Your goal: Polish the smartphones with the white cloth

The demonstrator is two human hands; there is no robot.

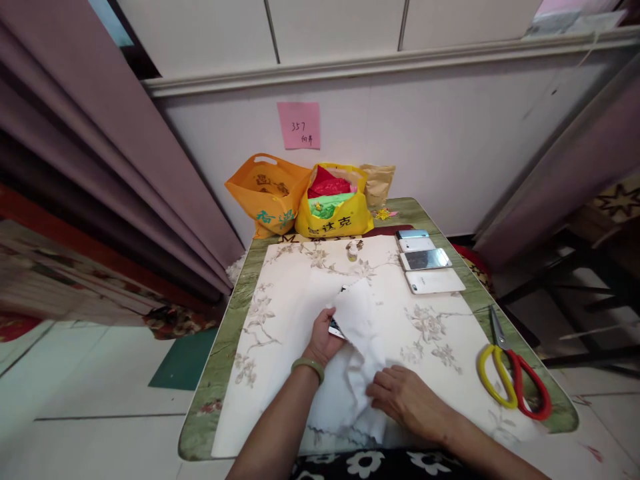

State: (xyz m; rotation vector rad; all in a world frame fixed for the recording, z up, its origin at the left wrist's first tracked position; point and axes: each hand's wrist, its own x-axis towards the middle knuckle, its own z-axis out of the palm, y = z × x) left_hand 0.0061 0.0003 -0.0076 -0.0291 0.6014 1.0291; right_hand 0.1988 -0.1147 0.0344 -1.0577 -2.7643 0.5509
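**Phone held beneath a white cloth**

The fingers of the left hand are closed around the one held phone, which is partly covered by the one white cloth, above the middle of the table. The cloth's edge is pinched by the curled, drawn-together fingers of the right hand. The left forearm is slanted upward and inward, with one bracelet worn at the wrist; the right forearm is angled in from the lower right, the back of the hand turned up. Beyond the hands, one small bottle is placed. To the right, four other phones are laid in a row, with one pair of scissors nearer. Three bags, orange, yellow and brown, are stood at the far end.
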